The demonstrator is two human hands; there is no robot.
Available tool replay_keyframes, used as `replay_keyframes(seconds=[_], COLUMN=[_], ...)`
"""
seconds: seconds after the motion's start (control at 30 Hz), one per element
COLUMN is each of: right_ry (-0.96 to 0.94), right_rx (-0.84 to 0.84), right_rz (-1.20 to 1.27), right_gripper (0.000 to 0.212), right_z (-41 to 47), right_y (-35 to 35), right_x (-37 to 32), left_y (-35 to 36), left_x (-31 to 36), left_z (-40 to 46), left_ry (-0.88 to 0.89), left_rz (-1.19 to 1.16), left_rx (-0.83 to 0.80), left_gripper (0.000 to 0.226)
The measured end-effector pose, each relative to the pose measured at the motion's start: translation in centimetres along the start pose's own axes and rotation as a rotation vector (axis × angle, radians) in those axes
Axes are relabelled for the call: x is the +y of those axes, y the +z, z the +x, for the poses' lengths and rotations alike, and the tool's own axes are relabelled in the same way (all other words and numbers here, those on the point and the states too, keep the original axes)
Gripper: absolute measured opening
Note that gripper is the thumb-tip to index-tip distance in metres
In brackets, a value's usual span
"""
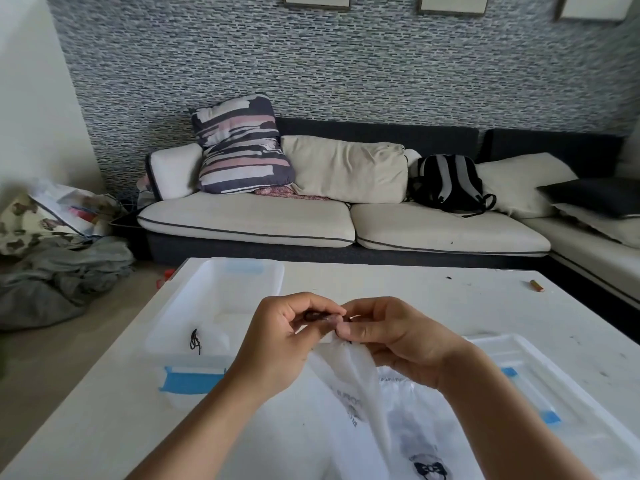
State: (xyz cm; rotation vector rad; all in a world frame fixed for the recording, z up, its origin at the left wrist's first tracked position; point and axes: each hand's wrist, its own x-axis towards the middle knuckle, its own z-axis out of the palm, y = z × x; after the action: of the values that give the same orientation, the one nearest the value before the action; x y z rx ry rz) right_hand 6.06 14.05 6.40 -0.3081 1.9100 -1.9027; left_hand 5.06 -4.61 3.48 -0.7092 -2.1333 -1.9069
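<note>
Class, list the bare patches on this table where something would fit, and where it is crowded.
Bare: the far stretch between clear bin and small brown stick; the near-left corner before the bin. Crowded: near right, bag and lid.

White table (398, 282), tub (162, 337), lid (519, 355), plastic bag (360, 386)

Both bare arms reached forward, and the two hands met in the middle. The left hand (277, 337) had its fingers curled and seemed to pinch a small dark thing (314, 317). The right hand (391, 344) pinched the white bag (346, 375) with thumb and bent fingers.
</note>
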Motion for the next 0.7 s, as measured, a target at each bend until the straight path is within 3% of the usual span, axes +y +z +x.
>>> replay_keyframes(seconds=[0.2,0.4,0.7], right_ry=[-0.144,-0.163,-0.251], right_rx=[0.199,0.148,0.121], right_rz=[-0.262,-0.457,-0.438], right_gripper=[0.008,0.010,0.014], right_z=[0.1,-0.1,0.3], right_y=[-0.3,-0.8,-1.1], right_x=[0.1,0.0,0.3], left_y=[0.2,0.4,-0.4], left_x=[0.0,0.0,0.2], left_z=[0.0,0.2,0.4], left_ry=[-0.054,-0.130,-0.228], left_rz=[-0.029,-0.087,-0.201], left_rx=[0.012,-0.030,-0.083], left_gripper=[0.014,0.015,0.013])
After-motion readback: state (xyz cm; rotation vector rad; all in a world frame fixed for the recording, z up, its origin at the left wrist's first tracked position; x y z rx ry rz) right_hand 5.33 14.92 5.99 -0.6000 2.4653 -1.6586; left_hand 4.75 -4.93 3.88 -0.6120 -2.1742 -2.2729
